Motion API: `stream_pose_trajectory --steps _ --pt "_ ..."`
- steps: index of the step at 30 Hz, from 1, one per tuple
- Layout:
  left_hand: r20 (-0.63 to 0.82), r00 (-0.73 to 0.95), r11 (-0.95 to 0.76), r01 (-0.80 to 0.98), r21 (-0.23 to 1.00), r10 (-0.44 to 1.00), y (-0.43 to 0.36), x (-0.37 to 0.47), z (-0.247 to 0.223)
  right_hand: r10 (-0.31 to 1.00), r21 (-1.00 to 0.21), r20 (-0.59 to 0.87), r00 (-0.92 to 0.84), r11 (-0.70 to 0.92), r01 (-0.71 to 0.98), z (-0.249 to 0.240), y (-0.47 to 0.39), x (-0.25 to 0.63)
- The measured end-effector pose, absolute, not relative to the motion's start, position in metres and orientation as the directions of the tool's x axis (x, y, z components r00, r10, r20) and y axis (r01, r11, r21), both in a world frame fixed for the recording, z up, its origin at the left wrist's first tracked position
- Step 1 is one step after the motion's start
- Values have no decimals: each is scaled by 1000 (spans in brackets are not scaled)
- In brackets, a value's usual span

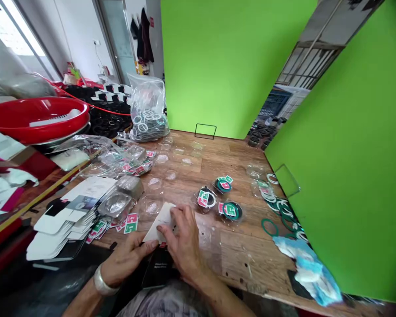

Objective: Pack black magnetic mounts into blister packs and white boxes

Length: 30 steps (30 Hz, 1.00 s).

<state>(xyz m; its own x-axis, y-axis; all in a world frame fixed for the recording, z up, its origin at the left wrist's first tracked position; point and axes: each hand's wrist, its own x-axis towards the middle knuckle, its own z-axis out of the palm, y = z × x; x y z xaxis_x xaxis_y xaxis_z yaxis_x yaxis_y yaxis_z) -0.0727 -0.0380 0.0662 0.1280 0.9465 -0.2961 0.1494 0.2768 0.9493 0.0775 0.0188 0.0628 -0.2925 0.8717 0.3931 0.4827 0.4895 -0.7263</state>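
A white and black card piece (161, 222) is held between both hands near the table's front edge. My left hand (127, 259) pinches its lower left corner between thumb and fingers. My right hand (185, 240) lies over its right side, thumb and fingers pressed on the white face. The black part (159, 266) with small print hangs below, over my lap. Beyond the hands stand clear cups with dark and green rings and small red and green cards: one at the left (205, 199), one at the back (223, 184), one at the right (230, 211).
A stack of flat white boxes (57, 226), clear plastic trays (116, 205) and loose cards (131, 223) lie left. Farther back are a bag of rings (149, 116) and a red basin (36, 119). At right lie green rings (269, 227) and a blue-white cloth (308, 270), beside green panels (350, 176).
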Motion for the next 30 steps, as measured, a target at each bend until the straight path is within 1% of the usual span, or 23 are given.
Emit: stream_pose_trajectory --steps 1,3,5,8,10,11,13,15,17,18,19,20,21,23,24,25,27,29,30 --pt "-310 153 286 157 945 939 -41 -74 67 882 -778 388 -268 469 417 60 16 79" --pt "-332 230 324 73 943 915 -47 -76 66 885 -839 374 -279 451 306 59 11 82" --pt "-316 314 366 -113 924 895 -53 -75 62 873 -882 343 -347 426 199 61 7 86" --pt "-261 365 396 -364 843 893 -60 -64 52 841 -950 239 -486 307 64 69 2 92" --pt "-226 382 393 -448 803 896 -61 -57 46 802 -972 177 -570 233 26 76 1 96" --pt "-214 383 389 -469 793 899 -61 -54 45 785 -975 162 -598 223 28 80 2 99" --pt "-229 349 383 -479 790 909 -57 -54 48 770 -959 166 -616 271 81 89 6 104" --pt "-293 239 373 -442 816 926 -51 -60 55 789 -910 236 -568 384 154 95 15 110" --pt "-326 60 325 -361 874 943 -43 -67 62 825 -879 347 -445 452 153 94 24 117" --pt "-315 -31 291 -305 907 949 -39 -70 65 855 -889 377 -355 442 120 91 28 119" --pt "-287 -108 255 -244 936 952 -37 -71 66 892 -916 361 -273 394 74 86 30 121" --pt "-255 -167 224 -185 957 952 -35 -71 65 927 -950 299 -226 311 16 80 32 123" --pt "-227 -206 202 -137 970 952 -34 -70 64 952 -978 207 -227 202 -45 74 32 123" --pt "-179 -266 165 -77 983 947 -34 -65 57 932 -986 21 -361 -40 -161 62 28 123" --pt "-160 -292 150 -57 987 943 -35 -61 53 898 -969 -29 -440 -133 -207 58 24 123" --pt "-149 -301 141 -50 989 942 -36 -58 49 869 -952 -45 -493 -188 -244 56 20 123" --pt "-144 -245 124 -95 988 959 -38 -53 42 848 -938 -16 -530 -196 -285 57 13 124" --pt "-159 -85 140 -195 971 984 -39 -49 38 831 -935 18 -556 -183 -304 61 8 128" --pt "-178 14 176 -233 956 984 -40 -46 38 811 -923 16 -585 -214 -321 63 7 130"
